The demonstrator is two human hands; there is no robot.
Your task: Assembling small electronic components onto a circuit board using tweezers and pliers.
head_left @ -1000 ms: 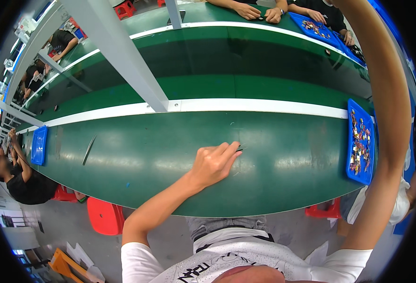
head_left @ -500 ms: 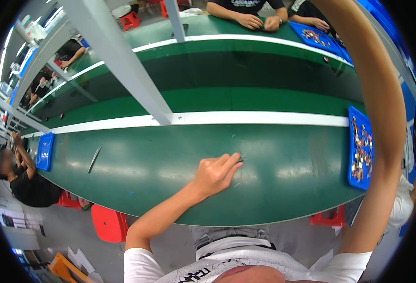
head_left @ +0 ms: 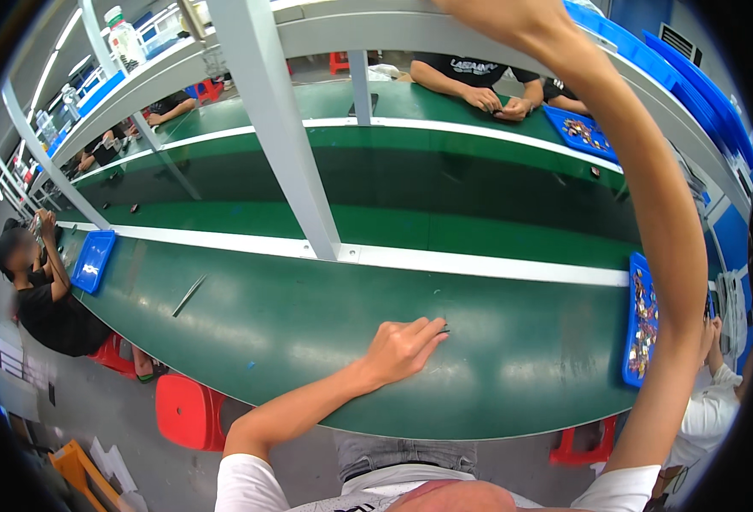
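My left hand (head_left: 404, 352) rests over the green worktop (head_left: 513, 375), its thumb and fingers pinched together. A tiny dark tip shows at the fingertips, too small to name. My right arm reaches high across the right side, and my right hand (head_left: 513, 21) is up at the overhead shelf (head_left: 376, 30); its fingers are cut off by the top edge of the view. Left of my left hand, a pair of metal tweezers (head_left: 189, 295) lies on the worktop. A blue tray (head_left: 629, 371) of small colourful parts stands at the right, partly hidden behind my right arm.
A grey post (head_left: 287, 145) rises from the white rail (head_left: 479, 267) behind the worktop. Another blue tray (head_left: 95, 260) stands at the far left beside a seated person. Blue bins (head_left: 692, 94) line the shelf, upper right. A co-worker's hands (head_left: 500, 104) work across the line.
The view has tilted upward, so the shelf and its bins show more. My right hand has come into sight at the shelf. My left hand stays pinched over the worktop.
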